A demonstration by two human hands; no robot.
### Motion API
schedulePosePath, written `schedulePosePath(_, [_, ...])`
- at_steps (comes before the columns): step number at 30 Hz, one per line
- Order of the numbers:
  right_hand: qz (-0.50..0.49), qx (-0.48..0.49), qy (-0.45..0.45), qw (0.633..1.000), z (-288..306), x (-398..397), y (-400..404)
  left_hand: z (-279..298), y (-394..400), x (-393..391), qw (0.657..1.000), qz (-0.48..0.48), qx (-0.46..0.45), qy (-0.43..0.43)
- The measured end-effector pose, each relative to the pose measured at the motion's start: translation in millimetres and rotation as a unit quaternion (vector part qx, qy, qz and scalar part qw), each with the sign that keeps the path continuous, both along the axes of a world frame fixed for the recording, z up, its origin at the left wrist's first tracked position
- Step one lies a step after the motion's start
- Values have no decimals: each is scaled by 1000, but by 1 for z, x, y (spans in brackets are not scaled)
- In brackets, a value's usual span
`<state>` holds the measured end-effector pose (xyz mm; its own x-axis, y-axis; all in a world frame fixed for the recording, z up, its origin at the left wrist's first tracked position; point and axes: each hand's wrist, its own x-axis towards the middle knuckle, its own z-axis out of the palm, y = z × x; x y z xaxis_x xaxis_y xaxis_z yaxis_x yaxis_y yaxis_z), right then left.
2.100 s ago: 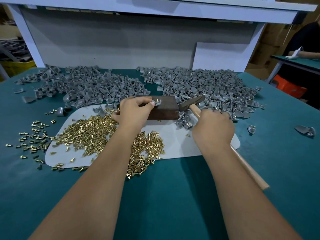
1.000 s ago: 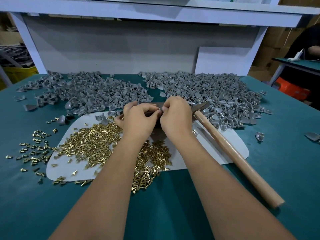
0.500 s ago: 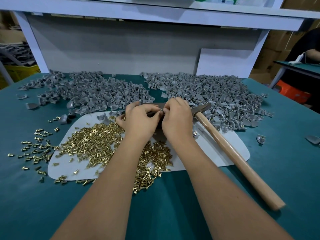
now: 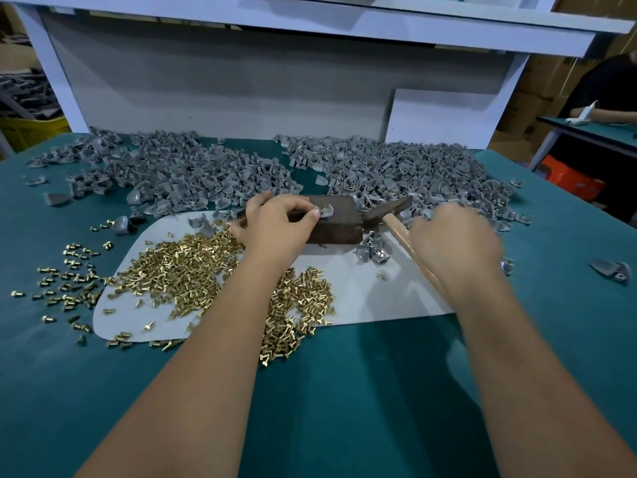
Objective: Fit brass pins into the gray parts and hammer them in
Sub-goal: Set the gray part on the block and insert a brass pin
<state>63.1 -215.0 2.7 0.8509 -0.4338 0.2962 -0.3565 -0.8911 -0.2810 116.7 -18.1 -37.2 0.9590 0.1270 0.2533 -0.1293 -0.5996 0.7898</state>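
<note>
- Left hand (image 4: 275, 225): fingers curled, thumb and forefinger tips pinching a gray part (image 4: 325, 211) down on top of the dark block (image 4: 336, 222).
- A brass pin head shows on that part, just past the fingertips; can't tell how deep it sits.
- Right hand (image 4: 455, 241): motion-blurred, over the wooden handle of the hammer (image 4: 403, 232). Fingers look curled round the handle, but the blur hides the actual contact, so can't tell if the grip is closed.
- Hammer head lies just right of the block, touching or nearly touching its right end; handle runs back under the right palm.
- Loose brass pins (image 4: 186, 270): main heap under and left of the left wrist, on the white mat (image 4: 389, 298). A second patch lies between the two forearms, spilling off the mat's near edge. Scattered strays sit further left on the green table (image 4: 344, 401).
- Gray parts, left pile (image 4: 172, 174): beyond the left knuckles, well apart from the fingers.
- Gray parts, right pile (image 4: 413, 170): beyond the right hand and the hammer head.
- Small cluster of gray parts (image 4: 374, 251) on the mat, between block and hammer handle, just left of the right-hand fingers.
- A few single gray parts on the table right of the right hand.
</note>
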Motion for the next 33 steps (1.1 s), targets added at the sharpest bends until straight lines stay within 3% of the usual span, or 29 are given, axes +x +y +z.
schedulePosePath(2, [-16,-7,111,994,-6,-11,-8,1,-1,-2,1000,0,4,-3])
schedulePosePath(4, [-4,-16,126,992,-12,-14,-5,1,-1,-4,1000,2,7,-5])
schedulePosePath(7, [38,-44,91,994,-20,-16,4,1,-2,-8,1000,3,-6,-9])
schedulePosePath(10, [56,-10,58,997,-24,-18,9,1,-4,-8,1000,1,3,-17])
schedulePosePath(14, [18,-28,-47,998,-15,-20,7,1,-6,-4,999,10,6,-29])
schedulePosePath(19, [94,-47,-157,982,1,-30,14,-2,-7,-3,999,26,19,-42])
schedulePosePath(23, [115,-106,-153,976,18,-29,27,-1,-8,-1,999,50,13,-16])
schedulePosePath(33, [96,-142,-165,971,15,-31,38,-4,-9,5,997,61,33,-17])
